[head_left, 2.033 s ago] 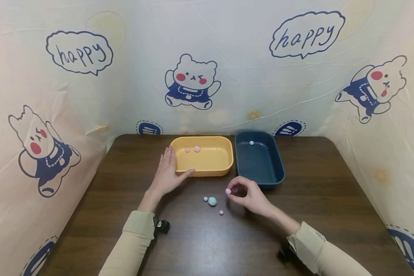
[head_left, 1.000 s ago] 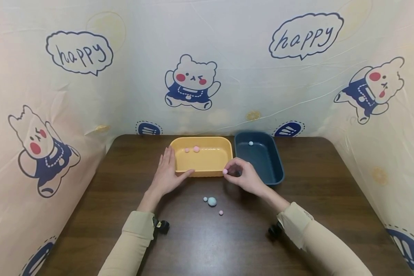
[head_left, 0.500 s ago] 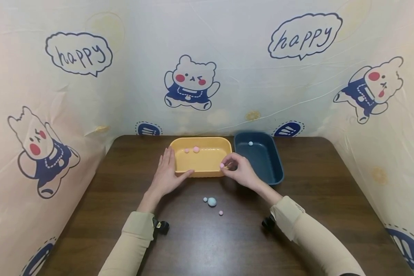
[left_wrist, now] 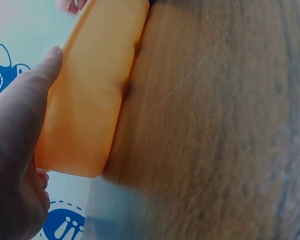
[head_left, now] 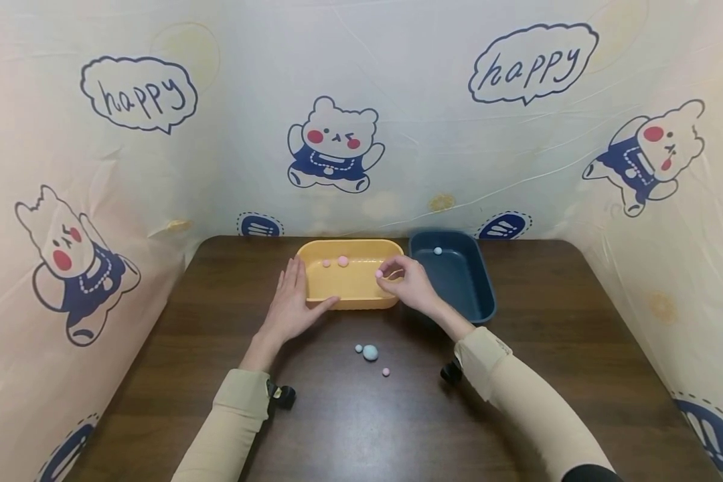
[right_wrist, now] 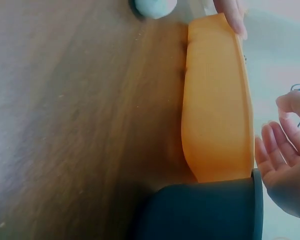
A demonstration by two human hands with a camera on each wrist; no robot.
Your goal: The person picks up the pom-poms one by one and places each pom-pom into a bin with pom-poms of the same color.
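Between thumb and index finger, my right hand pinches a small pink ball over the right end of the yellow bin. Seen from the right wrist, that hand is above the rim and the ball cannot be made out. My left hand rests against the yellow bin's left end, fingers straight along its side and thumb at the front rim. From the left wrist, its thumb lies by the orange-looking wall. Two pink balls lie inside the yellow bin.
Right of the yellow bin stands a dark blue bin holding one light blue ball. On the brown table, nearer the front, lie a larger light blue ball, a small light blue ball and a pink ball.
From beside the loose balls, my right hand has carried the pinched pink ball away from me and left, over the yellow bin's right end. My left hand has stayed in place.
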